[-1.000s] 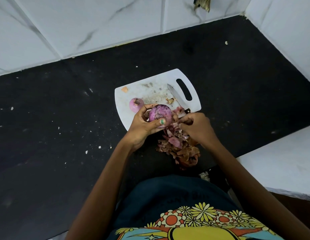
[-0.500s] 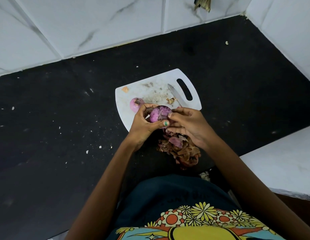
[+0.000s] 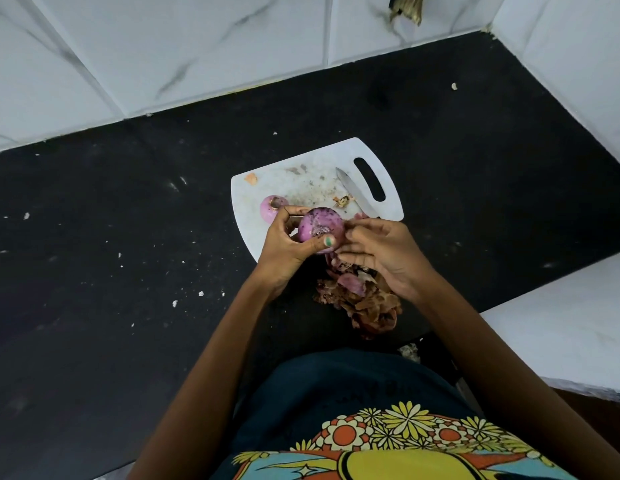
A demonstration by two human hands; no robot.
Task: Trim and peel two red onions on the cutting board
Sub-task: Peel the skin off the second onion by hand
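- We are gripping the round, purple-pink, dirt-speckled red onion (image 3: 320,230) in our left hand (image 3: 287,249), thumb across its near face, raised just above the near edge of the white plastic cutting board (image 3: 301,183).
- Our right hand (image 3: 377,251) is touching the onion's right side, fingertips (image 3: 348,233) closed as if pinching skin.
- The cut end is facing us; in our judgement, peeling proceeds from the right.
- The second, paler pink peeled onion (image 3: 271,207) is resting on the board, beyond our left hand.

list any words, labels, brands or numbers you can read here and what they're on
None can be read.
Dark shirt: faint dark print above the flower design, too blurred to read.
White cutting board, knife, both onions: no lettering visible.
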